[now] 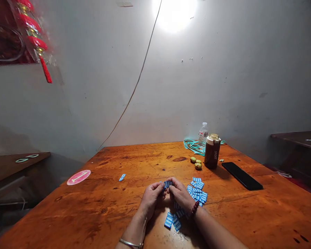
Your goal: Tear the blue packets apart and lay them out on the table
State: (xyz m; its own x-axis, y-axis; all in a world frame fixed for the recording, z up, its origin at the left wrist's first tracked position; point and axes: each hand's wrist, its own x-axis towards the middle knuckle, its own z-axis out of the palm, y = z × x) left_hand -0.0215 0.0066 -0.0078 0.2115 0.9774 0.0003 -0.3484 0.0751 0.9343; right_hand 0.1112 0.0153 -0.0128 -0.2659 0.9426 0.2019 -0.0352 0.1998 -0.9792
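Note:
My left hand (151, 199) and my right hand (181, 194) meet over the middle of the wooden table (106, 204). Between them, pinched at both ends, is a small blue-and-white striped piece (167, 184), flat like a label; its exact kind I cannot make out. Just right of my right hand lies a loose heap of similar striped pieces (198, 193). More striped pieces (169, 220) lie below my hands, some partly hidden under my right wrist. A short striped strip (122, 177) rests apart, farther left.
Right of the hands lie a black phone (242, 175), a brown sport bottle (212, 154) and three yellow-green fruits (197, 166). Behind them stand a clear water bottle (203, 135) and a turquoise strap (190, 145). A round pink sticker (79, 177) marks the left side.

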